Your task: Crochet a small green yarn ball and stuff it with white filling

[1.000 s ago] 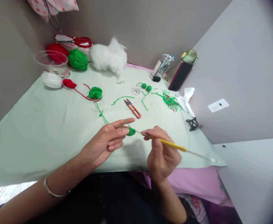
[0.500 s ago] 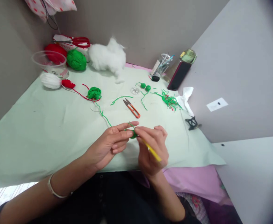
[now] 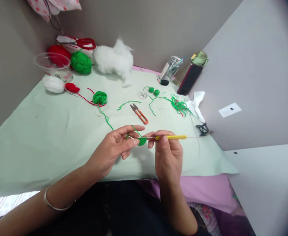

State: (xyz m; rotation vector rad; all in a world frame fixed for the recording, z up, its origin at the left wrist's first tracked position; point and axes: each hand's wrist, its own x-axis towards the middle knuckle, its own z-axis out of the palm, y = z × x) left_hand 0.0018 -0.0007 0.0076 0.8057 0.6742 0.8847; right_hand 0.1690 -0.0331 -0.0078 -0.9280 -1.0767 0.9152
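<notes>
Between thumb and fingers, my left hand (image 3: 119,144) pinches a small green crochet piece (image 3: 142,141). Green yarn (image 3: 106,120) runs from a small green yarn bundle (image 3: 100,97) to that hand and over its raised index finger. My right hand (image 3: 168,154) is closed on the yellow handle of a crochet hook (image 3: 172,137), held nearly level. The hook's thin metal tip points left and meets the top edge of the green piece; whether it passes through a stitch I cannot tell. Orange thread snips (image 3: 139,113) lie just beyond my hands.
Two green crocheted balls (image 3: 154,90) and a small round clear case (image 3: 143,95) lie mid-table. Green yarn scraps (image 3: 180,106) are piled at right, near a phone (image 3: 190,79). White stuffing (image 3: 114,60), a green yarn ball (image 3: 81,62) and a clear tub (image 3: 52,67) stand behind.
My right hand has moved slightly right and turned, swinging the crochet hook from a downward slant to nearly level. More of the green piece shows. My left hand keeps its pinch.
</notes>
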